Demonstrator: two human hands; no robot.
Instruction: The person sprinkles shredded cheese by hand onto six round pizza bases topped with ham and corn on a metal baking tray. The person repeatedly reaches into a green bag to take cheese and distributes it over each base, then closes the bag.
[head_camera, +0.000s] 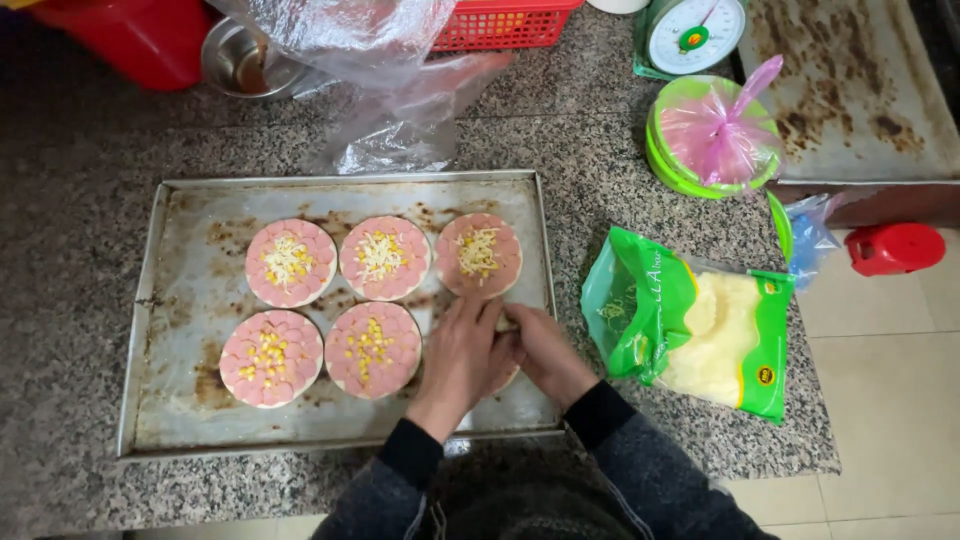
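Six small round pizza bases are laid on a worn baking tray (160, 300) on the granite counter (80, 160). Both hands are cupped over the sixth base (508, 378), lower right of the tray; only its edge is seen. Left hand (462, 352) and right hand (545, 352) touch, fingers (470, 315) drawn close; any held cheese cannot be told. Three upper bases (384, 258) carry shredded cheese. Judgement: cheese is best scattered thinly and centred. An open cheese bag (700, 335) lies just beside the tray.
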